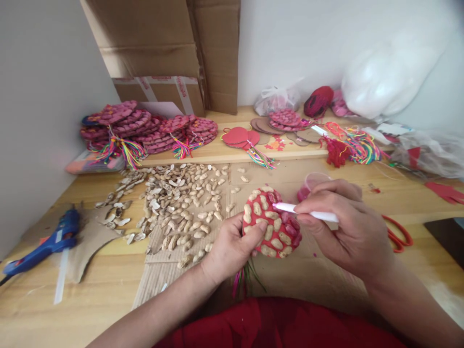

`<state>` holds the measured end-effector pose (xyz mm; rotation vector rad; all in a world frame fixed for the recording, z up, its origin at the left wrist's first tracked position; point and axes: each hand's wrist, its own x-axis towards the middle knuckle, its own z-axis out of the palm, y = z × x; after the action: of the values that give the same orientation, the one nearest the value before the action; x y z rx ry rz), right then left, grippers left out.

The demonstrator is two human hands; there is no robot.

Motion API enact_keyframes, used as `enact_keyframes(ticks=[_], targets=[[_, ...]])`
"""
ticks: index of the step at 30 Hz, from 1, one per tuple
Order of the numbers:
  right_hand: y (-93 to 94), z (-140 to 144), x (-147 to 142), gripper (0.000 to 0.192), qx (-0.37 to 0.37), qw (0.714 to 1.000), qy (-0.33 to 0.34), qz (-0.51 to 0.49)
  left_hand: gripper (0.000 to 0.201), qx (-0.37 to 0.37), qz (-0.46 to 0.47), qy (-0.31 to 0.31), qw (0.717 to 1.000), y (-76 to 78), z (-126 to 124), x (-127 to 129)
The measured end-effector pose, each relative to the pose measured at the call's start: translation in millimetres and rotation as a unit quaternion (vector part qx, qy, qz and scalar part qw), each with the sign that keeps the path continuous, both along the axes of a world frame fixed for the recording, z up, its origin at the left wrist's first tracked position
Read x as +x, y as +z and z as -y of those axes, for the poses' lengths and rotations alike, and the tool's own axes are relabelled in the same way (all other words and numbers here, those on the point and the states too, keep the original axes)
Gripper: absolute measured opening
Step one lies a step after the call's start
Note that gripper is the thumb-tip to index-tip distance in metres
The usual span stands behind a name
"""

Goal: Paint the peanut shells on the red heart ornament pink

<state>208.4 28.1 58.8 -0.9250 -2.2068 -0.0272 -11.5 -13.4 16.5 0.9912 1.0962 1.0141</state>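
Nearest my cam, at the bottom edge, is a red garment (275,324). Just past it, the L hand (235,244) grips the disc (271,224) by its L edge, thumb on top, holding it face up over the cardboard (163,278). Disc looks approx. round: red base w/ whole nuts stuck all over, gaps showing red. Nuts on L & mid are bare tan; those along the R side are coated deep pink, a bit shiny, so I get a two-tone face. A tassel (242,280), pink & green strands, hangs below. The R hand (348,227) pinches a white brush (322,215), pink tip at the disc's upper R, by the tan/pink border. Red handles (402,237) lie R of that hand, partly hidden. Far L I see a blue glue gun (47,244); b/w it & the disc, loose peanuts (195,212) and split shells (161,193). A clear cup (317,179) w/ pink stuff sits behind the R hand. On the ledge: stacked pink discs (121,116) L, plain red rounds (235,137) mid, coloured strings (362,147) R. Farthest back, a cardboard box (155,92) and a puffy white bag (387,79).
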Motion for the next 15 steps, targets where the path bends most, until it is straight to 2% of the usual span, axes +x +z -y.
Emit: enact_keyframes(ticks=[7,13,15], targets=[[-3.1,-2.3,2.9,0.014,-0.034,0.998,-0.010,-0.049,0.042,-0.019,0.043,0.008,0.999,-6.1,-0.7,-0.4],[-1.3,-1.3,4.2,0.015,-0.025,0.995,-0.032,-0.086,0.039,-0.054,0.080,0.019,0.995,-12.9,0.2,-0.5],[-0.1,-0.9,3.8,0.015,-0.042,0.993,-0.021,-0.109,0.039,-0.062,0.095,0.026,0.993,-13.0,0.7,-0.2]])
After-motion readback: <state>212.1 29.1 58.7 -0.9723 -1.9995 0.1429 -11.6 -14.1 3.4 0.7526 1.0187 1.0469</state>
